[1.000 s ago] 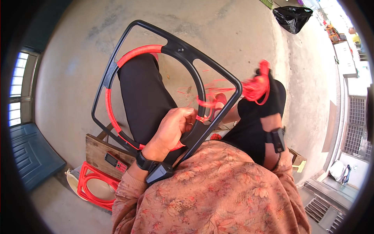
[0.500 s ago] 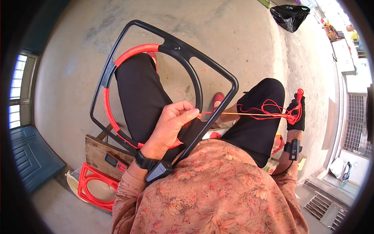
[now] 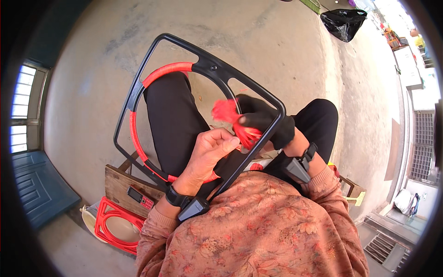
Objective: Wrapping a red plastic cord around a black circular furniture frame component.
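Observation:
A black square frame [image 3: 168, 38] with a ring inside it lies tilted across my lap. Red cord [image 3: 134, 127] is wound tightly round parts of the ring, with bare black stretches between. My bare left hand [image 3: 210, 154] pinches the ring's near right part between thumb and fingers, where more red windings show. Inside the frame's right corner, my right hand [image 3: 265, 119], in a black fingerless glove, is closed round a loose bundle of red cord [image 3: 224, 111]. That bundle is blurred by motion and hangs over the ring, just above my left thumb.
A wooden bench [image 3: 122, 187] at my left holds a red-and-black phone [image 3: 140, 197]. Red plastic frames [image 3: 104, 226] rest on a pale basin [image 3: 87, 217] beside it. A black plastic bag [image 3: 344, 23] lies on the floor at the far right. A blue panelled door [image 3: 39, 187] stands left.
My right hand has swung in from the far right to the ring with the cord bundle, and the taut strand no longer shows. My left hand keeps its pinch; the frame sits slightly lower in view.

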Tool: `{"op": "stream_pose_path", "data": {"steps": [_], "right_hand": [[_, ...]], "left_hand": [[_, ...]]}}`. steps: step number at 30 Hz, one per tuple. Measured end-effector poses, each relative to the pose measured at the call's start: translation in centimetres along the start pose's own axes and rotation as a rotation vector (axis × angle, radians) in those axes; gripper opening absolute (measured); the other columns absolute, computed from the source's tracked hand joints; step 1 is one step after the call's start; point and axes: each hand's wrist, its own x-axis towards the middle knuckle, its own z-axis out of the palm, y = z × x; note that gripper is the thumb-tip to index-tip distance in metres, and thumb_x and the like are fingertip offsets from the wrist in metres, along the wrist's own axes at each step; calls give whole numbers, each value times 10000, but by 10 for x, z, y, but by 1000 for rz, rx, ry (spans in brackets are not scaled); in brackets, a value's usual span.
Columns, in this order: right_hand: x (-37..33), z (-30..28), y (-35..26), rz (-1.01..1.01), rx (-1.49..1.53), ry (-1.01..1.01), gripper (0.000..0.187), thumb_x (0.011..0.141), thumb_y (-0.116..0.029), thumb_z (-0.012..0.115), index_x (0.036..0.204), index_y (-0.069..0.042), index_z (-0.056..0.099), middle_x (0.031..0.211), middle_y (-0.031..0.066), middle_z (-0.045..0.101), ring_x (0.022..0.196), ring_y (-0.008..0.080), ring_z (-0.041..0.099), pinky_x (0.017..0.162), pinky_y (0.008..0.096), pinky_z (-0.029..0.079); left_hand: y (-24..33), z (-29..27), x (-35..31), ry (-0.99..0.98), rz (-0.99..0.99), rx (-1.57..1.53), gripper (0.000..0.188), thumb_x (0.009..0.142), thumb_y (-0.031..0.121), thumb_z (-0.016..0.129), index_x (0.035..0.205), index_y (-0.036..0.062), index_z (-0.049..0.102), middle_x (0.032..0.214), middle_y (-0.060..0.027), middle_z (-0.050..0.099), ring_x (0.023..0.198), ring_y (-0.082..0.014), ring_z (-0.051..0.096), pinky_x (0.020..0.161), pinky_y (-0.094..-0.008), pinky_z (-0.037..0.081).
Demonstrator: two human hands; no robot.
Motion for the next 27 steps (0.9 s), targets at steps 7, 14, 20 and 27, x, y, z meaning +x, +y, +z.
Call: {"op": "stream_pose_path", "data": {"steps": [7, 14, 20, 27], "right_hand": [[-11, 37, 23, 1086, 965, 1085, 396, 942, -129, 524, 1314, -1, 481, 1256, 139, 557, 1096, 196, 570, 951, 314, 454], [-37, 55, -22, 977, 1128, 1324, 281, 958, -165, 506, 1202, -32, 548, 986, 50, 633, 885, 138, 600, 792, 255, 489], [-76, -19, -18, 1013, 276, 1349, 258, 970, -147, 476, 1193, -36, 544, 958, 20, 600, 836, 114, 579, 760, 254, 494], [-182, -21, -141, 982, 191, 1850, 217, 986, -231, 474, 1134, -80, 525, 889, -11, 563, 754, 104, 545, 654, 255, 462]], "left_hand": [[-6, -5, 6, 94, -46, 42, 226, 930, 219, 566, 772, 71, 629, 699, 30, 580, 612, -37, 507, 565, -184, 387], [-7, -10, 3, 96, -138, -90, 201, 919, 188, 551, 803, 54, 647, 722, 16, 604, 621, -53, 522, 576, -201, 407], [-4, -8, 1, -26, -195, -107, 207, 899, 154, 526, 898, 1, 665, 781, -33, 652, 692, -106, 597, 673, -235, 483], [-5, -14, 6, 12, -185, -220, 242, 885, 146, 494, 943, -32, 647, 852, -72, 666, 752, -149, 633, 716, -273, 512]]}}
